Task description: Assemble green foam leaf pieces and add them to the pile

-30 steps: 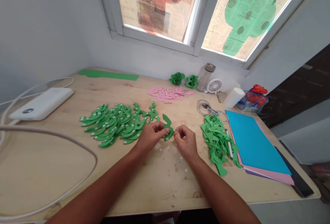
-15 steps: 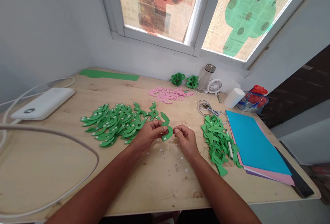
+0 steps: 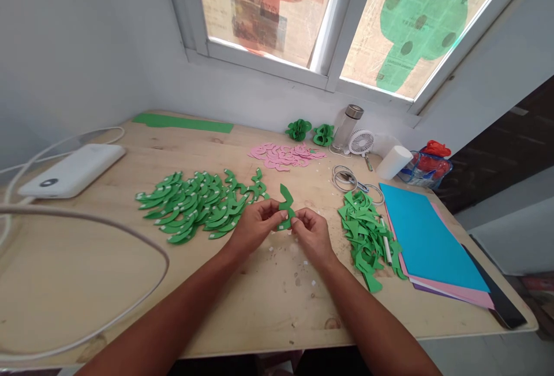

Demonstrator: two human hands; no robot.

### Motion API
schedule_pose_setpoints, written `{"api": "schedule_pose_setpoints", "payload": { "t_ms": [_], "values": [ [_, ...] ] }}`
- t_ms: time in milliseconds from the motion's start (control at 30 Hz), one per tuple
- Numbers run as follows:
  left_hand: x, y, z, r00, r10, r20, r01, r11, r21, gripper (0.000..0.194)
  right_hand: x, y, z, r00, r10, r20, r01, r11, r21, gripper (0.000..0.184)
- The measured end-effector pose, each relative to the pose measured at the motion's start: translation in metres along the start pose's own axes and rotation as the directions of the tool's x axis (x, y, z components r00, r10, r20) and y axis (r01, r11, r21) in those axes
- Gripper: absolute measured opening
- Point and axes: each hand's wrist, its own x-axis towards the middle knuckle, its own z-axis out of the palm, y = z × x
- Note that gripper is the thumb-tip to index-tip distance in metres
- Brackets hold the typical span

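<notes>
Between my two hands is a curved green paper cutout [image 3: 285, 196] with a small white square near its lower end. My left hand [image 3: 258, 223] pinches it from the left, thumb on top. From the right, my right hand [image 3: 312, 232] grips its lower right edge between thumb and fingers. The fingertips partly cover the cutout. Left of my hands lies a heap of similar curved green paper pieces [image 3: 186, 206], many with small white squares at their ends. Tiny white bits are scattered on the wooden table [image 3: 259, 307] below my hands.
Green paper scraps [image 3: 361, 232] with a white pen [image 3: 386, 243] lie right, beside blue sheets [image 3: 433, 237] and scissors [image 3: 346, 179]. Pink cutouts [image 3: 283, 157], two green paper balls [image 3: 298, 130], a bottle [image 3: 348, 125] and a fan [image 3: 360, 142] are behind. A power bank [image 3: 73, 171] sits left.
The green cutout has turned and shifted slightly right in my left hand. My right hand's fingertips, at the cutout's edge before, now grip its lower right side.
</notes>
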Motion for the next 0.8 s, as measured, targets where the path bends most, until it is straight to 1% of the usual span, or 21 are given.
{"api": "schedule_pose_setpoints", "payload": {
  "t_ms": [100,167,233,300,367,567,800],
  "values": [
    [0.0014,0.0025,-0.0019,0.991,-0.109,0.073,0.117,0.988,-0.103,0.023,0.0022,-0.0002,-0.0031,0.998,-0.029,-0.058,0.028,1.000,-0.011,0.017],
    [0.0020,0.0021,-0.0036,0.980,-0.154,0.129,0.169,0.978,-0.119,0.025,0.0038,0.0003,-0.0050,0.995,-0.042,-0.086,0.041,0.999,-0.021,0.017],
    [0.0023,0.0001,-0.0048,0.971,-0.173,0.163,0.192,0.975,-0.111,0.023,0.0048,0.0008,-0.0062,0.993,-0.049,-0.104,0.046,0.998,-0.031,0.017],
    [0.0025,-0.0024,-0.0051,0.971,-0.167,0.171,0.186,0.977,-0.104,0.021,0.0051,0.0010,-0.0063,0.992,-0.054,-0.116,0.051,0.998,-0.033,0.017],
    [0.0028,-0.0041,-0.0046,0.977,-0.145,0.156,0.162,0.981,-0.106,0.019,0.0048,0.0008,-0.0056,0.992,-0.058,-0.109,0.057,0.998,-0.013,0.016],
    [0.0013,0.0000,-0.0018,0.992,-0.071,0.102,0.081,0.993,-0.090,0.016,0.0034,0.0027,-0.0028,0.999,-0.037,-0.015,0.037,0.999,0.037,0.013],
    [-0.0009,0.0034,-0.0002,0.997,-0.043,0.071,0.050,0.995,-0.090,0.014,0.0033,0.0043,-0.0035,0.998,-0.056,-0.025,0.057,0.998,0.031,0.016]
  ]
}}
